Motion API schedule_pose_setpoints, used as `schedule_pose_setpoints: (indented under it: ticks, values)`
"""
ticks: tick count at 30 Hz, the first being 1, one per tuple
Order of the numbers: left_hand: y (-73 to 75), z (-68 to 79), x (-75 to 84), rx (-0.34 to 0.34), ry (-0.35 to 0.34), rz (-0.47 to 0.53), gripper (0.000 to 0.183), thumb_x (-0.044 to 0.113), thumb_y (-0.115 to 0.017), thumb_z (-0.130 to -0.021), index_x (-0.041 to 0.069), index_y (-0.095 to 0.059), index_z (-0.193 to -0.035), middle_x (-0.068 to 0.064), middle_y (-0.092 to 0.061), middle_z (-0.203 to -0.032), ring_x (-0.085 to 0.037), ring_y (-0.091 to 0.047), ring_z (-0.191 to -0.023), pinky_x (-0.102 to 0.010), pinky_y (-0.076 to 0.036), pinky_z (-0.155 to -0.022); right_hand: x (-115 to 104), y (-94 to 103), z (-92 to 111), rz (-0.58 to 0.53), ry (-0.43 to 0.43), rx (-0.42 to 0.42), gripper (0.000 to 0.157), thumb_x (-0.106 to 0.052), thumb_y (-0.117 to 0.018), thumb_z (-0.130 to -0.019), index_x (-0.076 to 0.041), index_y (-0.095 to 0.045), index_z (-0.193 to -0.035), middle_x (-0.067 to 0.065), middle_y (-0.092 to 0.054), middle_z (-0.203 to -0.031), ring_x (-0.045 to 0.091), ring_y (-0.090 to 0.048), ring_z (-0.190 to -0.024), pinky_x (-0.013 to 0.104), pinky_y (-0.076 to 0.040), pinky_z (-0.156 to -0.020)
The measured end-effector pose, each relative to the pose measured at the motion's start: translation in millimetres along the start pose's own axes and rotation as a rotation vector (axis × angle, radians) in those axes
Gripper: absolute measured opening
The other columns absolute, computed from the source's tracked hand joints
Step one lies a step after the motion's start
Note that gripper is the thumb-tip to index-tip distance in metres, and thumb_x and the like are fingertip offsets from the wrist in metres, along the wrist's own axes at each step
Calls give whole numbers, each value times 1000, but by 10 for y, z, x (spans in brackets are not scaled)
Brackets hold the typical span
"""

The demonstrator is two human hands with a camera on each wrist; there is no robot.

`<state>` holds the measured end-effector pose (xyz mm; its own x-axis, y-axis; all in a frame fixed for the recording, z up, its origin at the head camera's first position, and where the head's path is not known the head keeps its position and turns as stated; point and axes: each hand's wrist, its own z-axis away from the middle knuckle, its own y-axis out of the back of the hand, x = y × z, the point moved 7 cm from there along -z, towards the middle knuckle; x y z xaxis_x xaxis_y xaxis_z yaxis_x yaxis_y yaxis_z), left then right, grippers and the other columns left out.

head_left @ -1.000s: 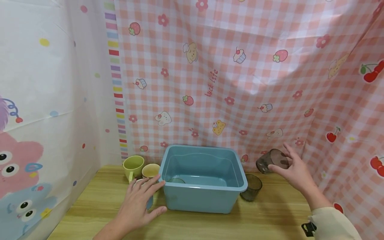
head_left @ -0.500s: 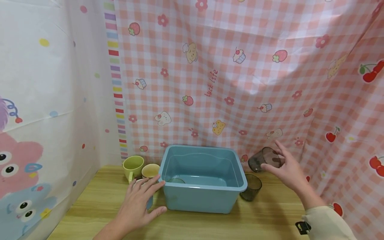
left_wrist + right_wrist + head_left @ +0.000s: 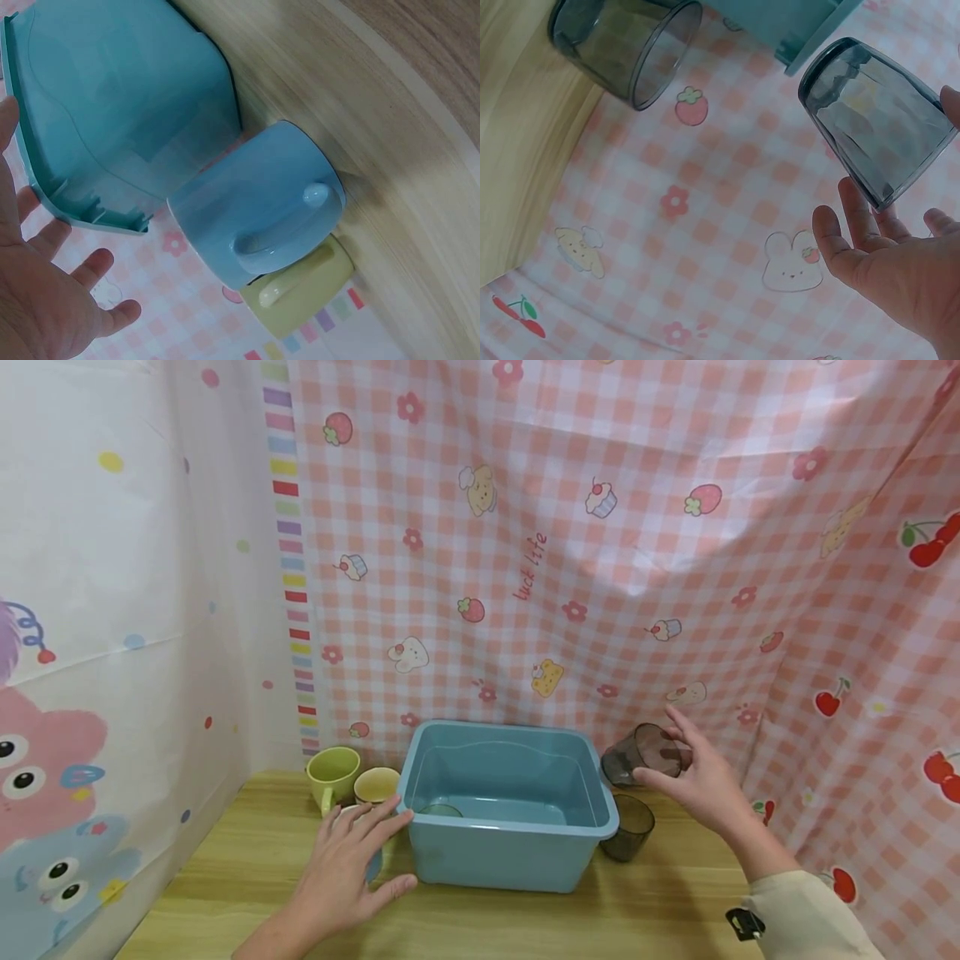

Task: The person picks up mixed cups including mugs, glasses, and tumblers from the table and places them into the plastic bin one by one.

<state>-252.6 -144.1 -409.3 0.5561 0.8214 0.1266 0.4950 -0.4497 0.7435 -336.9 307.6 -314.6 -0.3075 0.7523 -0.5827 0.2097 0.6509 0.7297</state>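
Note:
My right hand (image 3: 705, 785) holds a smoky grey glass tumbler (image 3: 637, 756) between thumb and fingers, tilted with its base toward the basin's right rim. In the right wrist view this tumbler (image 3: 881, 124) is raised off the table. A second dark tumbler (image 3: 630, 831) stands on the table against the right side of the blue plastic basin (image 3: 502, 860). My left hand (image 3: 337, 868) has its fingers spread, fingertips at the basin's left rim. Inside the basin, at the left, part of a clear rim (image 3: 441, 811) shows. A blue mug (image 3: 262, 206) stands below my left hand.
Left of the basin stand a green mug (image 3: 333, 772) and a pale yellow cup (image 3: 377, 786), partly hidden by the left hand. The wooden table (image 3: 217, 877) ends at a pink checked cloth (image 3: 525, 635) behind and a white printed cloth (image 3: 135, 710) at left.
My right hand has carried the tumbler leftward, and slightly up, to beside the basin's right rim. The left hand stays in place.

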Motion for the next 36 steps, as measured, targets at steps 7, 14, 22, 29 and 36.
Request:
schedule_pose_setpoints:
  ticks: [7,14,22,29,36]
  values:
    - [1,-4,-1,-22,15,-3,74,68,-68,-80,31,-53,-142,3,-47,-153,-35,-50,-127,-71,-25,-106,-155,-84,-23,-20,42,-8,100,-49,-76,-82,-42,-10,-157,20,-41,-151,38,-57,-123,48,-53,-87]
    - [1,-3,-1,-27,17,-2,74,68,-68,-79,32,-52,-142,3,-46,-154,-35,-50,-128,-71,-24,-107,-245,-139,-31,-36,52,-19,98,-51,-76,-82,-44,-12,-156,15,-42,-152,34,-54,-127,54,-50,-94]
    - [9,-5,8,-21,11,-3,74,66,-70,-78,32,-53,-142,3,-47,-153,-35,-51,-127,-71,-25,-106,-342,-219,-57,-39,80,-33,98,-50,-76,-82,-46,-12,-156,14,-43,-153,36,-53,-128,55,-51,-92]
    - [17,-5,15,-10,10,-2,76,58,-78,-74,31,-53,-142,2,-48,-152,-36,-51,-125,-71,-25,-106,-469,-368,-112,-46,98,-63,98,-51,-78,-80,-48,-13,-154,11,-43,-152,32,-58,-123,39,-55,-80]
    - [-1,1,0,-15,11,-8,77,59,-77,-75,31,-53,-142,2,-47,-153,-35,-51,-126,-72,-25,-106,-619,-512,-161,-59,129,-92,98,-48,-79,-80,-47,-15,-154,9,-44,-152,30,-58,-124,43,-57,-83]
